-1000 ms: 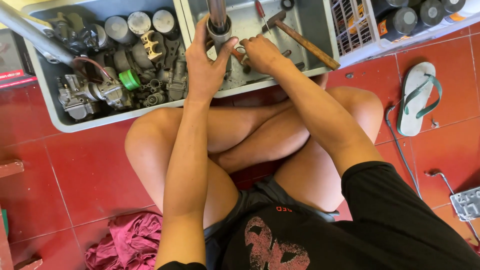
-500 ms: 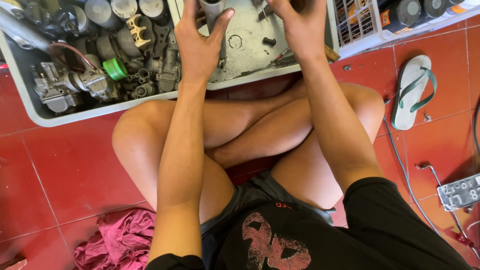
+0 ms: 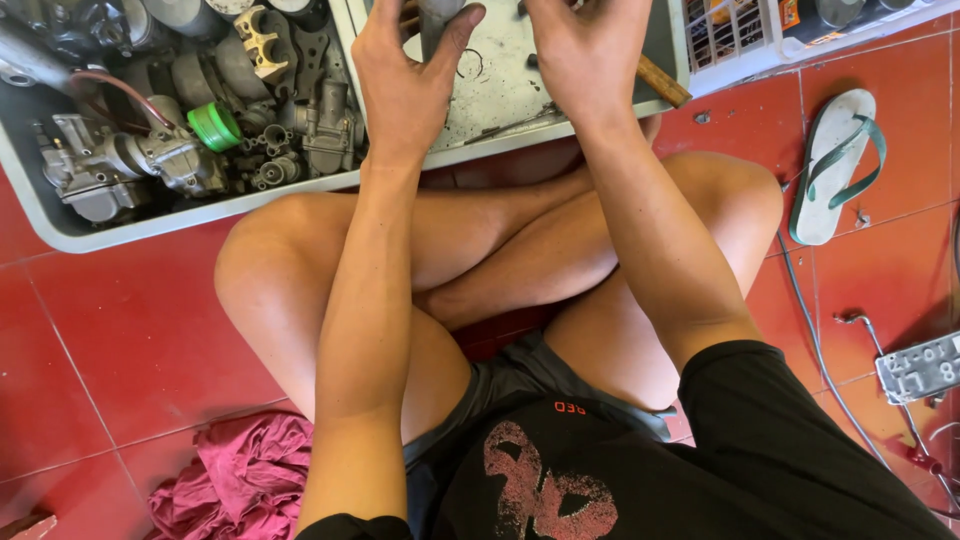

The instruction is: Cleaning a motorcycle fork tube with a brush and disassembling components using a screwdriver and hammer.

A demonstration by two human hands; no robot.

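I sit cross-legged on a red tile floor. My left hand [image 3: 400, 85] is wrapped around an upright grey metal tube [image 3: 436, 22] that stands in a shallow grey tray [image 3: 560, 112] in front of my knees. My right hand [image 3: 588, 62] reaches into the same tray just right of the tube; its fingertips are cut off by the top edge, so what they touch is hidden. A wooden hammer handle [image 3: 662, 82] lies under my right wrist.
A grey bin [image 3: 60, 232] at the left holds carburettors [image 3: 150, 165], a green cap [image 3: 214, 126] and several metal parts. A pink rag [image 3: 235, 480] lies by my left hip. A sandal [image 3: 832, 165], a white crate [image 3: 735, 40] and a metal plate [image 3: 920, 365] are at the right.
The view has tilted down, so trays and hands have slid to the top edge. Both hands stay at the tube in the tray; the right fingertips have left the picture.
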